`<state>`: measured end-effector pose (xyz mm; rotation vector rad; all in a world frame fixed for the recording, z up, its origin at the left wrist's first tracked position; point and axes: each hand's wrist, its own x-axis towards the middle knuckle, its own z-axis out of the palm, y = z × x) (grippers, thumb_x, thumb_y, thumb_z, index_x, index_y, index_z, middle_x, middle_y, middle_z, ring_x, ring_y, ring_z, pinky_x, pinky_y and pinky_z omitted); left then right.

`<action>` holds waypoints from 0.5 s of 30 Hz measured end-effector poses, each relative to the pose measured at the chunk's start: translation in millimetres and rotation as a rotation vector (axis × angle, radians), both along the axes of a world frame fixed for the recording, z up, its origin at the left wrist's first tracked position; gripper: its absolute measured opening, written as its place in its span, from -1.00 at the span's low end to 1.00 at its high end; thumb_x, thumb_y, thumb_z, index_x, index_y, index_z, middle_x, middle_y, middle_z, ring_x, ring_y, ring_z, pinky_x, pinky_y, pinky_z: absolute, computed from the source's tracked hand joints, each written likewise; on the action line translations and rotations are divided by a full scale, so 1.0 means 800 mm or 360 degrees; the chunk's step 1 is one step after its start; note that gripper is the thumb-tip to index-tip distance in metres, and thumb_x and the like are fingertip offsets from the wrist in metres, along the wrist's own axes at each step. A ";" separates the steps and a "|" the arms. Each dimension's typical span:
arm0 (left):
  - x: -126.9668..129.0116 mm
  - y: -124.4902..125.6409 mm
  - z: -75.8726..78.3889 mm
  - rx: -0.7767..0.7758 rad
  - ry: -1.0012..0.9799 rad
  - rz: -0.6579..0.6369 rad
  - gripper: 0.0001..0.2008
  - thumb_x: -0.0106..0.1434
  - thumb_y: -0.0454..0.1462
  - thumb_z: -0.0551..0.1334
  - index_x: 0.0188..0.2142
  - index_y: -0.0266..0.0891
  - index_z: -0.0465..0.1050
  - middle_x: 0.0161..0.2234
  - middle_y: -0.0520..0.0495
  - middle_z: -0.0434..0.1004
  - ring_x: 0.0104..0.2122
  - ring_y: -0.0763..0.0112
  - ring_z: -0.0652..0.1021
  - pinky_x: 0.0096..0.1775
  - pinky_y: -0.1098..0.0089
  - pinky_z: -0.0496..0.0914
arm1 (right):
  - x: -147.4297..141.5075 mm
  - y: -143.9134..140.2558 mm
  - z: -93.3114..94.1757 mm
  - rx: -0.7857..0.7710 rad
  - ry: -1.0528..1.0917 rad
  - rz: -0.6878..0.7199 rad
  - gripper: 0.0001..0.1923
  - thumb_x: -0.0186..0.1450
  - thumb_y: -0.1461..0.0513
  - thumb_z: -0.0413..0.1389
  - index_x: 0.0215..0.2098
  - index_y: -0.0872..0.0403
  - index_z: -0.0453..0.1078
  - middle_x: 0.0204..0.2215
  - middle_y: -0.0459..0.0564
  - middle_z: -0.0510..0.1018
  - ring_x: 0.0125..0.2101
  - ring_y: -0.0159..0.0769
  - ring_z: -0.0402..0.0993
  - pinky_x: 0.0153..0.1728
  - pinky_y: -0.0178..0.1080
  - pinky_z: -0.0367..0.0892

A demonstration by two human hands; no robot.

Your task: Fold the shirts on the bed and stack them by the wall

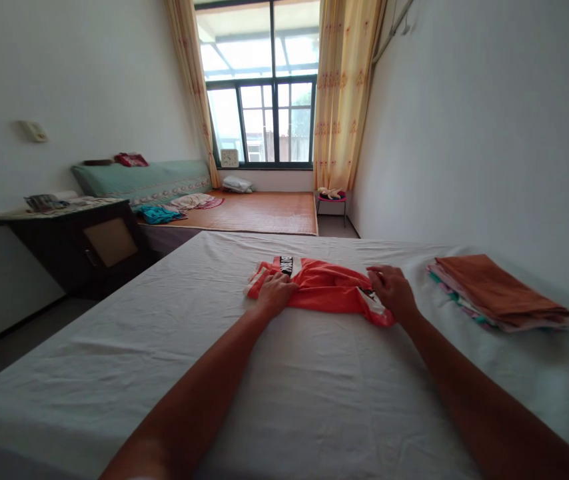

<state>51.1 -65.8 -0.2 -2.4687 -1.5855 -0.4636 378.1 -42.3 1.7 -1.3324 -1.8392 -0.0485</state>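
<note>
A coral-red garment [332, 283] with white panels and a black, white-lettered strip lies bunched lengthwise across the white sheet [164, 320]. Whether it is a shirt or shorts cannot be told from its folds. My left hand [277, 293] rests flat on its left part, fingers stretched over the cloth. At the garment's right end, my right hand [392, 290] touches the cloth beside a white patch, its fingers bent and apart. To the right of that hand sits a stack of folded cloths [507, 290], rust-brown on top with pink and green layers below.
Beyond the sheet's far edge is a bed with a brown mat [264, 212], holding a teal cloth [159, 213] and a pale cloth. A dark cabinet [99, 240] stands left. Near the curtain is a small stool [332, 199]. A white wall [489, 133] runs along the right.
</note>
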 end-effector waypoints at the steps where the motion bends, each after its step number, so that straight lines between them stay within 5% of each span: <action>1: -0.001 -0.001 0.004 0.0015 -0.0005 -0.0014 -0.76 0.31 -0.25 0.12 -0.14 -0.03 0.55 -0.25 -0.08 0.50 -0.13 0.23 0.43 0.01 0.19 0.23 | -0.009 -0.006 0.002 -0.0057 -0.0159 0.0042 -0.67 0.27 0.06 -0.01 -0.10 -0.03 0.45 -0.11 0.02 0.54 -0.04 -0.12 0.36 -0.07 -0.11 0.29; 4: -0.015 -0.007 0.018 0.0030 -0.0187 -0.0134 -0.75 0.30 -0.26 0.12 -0.16 -0.03 0.57 -0.27 -0.06 0.47 -0.19 0.31 0.44 -0.03 0.28 0.25 | -0.012 -0.013 0.000 -0.0344 -0.0421 0.0111 -0.63 0.25 0.05 0.04 -0.02 -0.08 0.43 -0.03 -0.02 0.52 -0.01 -0.10 0.36 -0.13 -0.16 0.29; 8: -0.035 -0.022 0.039 -0.0241 -0.0488 -0.0475 -0.74 0.27 -0.29 0.14 -0.12 -0.04 0.55 -0.20 -0.01 0.44 -0.24 0.43 0.45 -0.13 0.44 0.31 | 0.003 -0.012 0.001 -0.0702 -0.0523 0.0081 -0.58 0.32 -0.06 -0.10 -0.21 -0.06 0.51 -0.30 -0.03 0.62 -0.26 -0.19 0.50 -0.29 -0.25 0.28; 11: -0.040 -0.030 0.044 -0.0417 -0.0522 -0.0648 -0.74 0.24 -0.35 0.14 -0.18 -0.10 0.56 -0.17 -0.02 0.43 -0.19 0.43 0.46 -0.10 0.46 0.31 | -0.014 -0.017 0.010 -0.0576 -0.0647 -0.0055 -0.57 0.30 -0.10 -0.07 -0.15 -0.06 0.47 -0.33 0.00 0.61 -0.26 -0.15 0.50 -0.28 -0.22 0.24; 15: -0.042 -0.030 0.038 -0.0456 -0.0460 -0.0454 -0.64 0.10 -0.37 0.24 -0.08 -0.14 0.46 -0.11 -0.05 0.45 -0.21 0.37 0.47 -0.17 0.43 0.34 | -0.055 -0.012 0.021 -0.0483 -0.0928 0.0037 -0.70 0.25 0.03 0.08 -0.13 -0.05 0.45 -0.23 0.02 0.60 -0.19 -0.12 0.48 -0.26 -0.19 0.23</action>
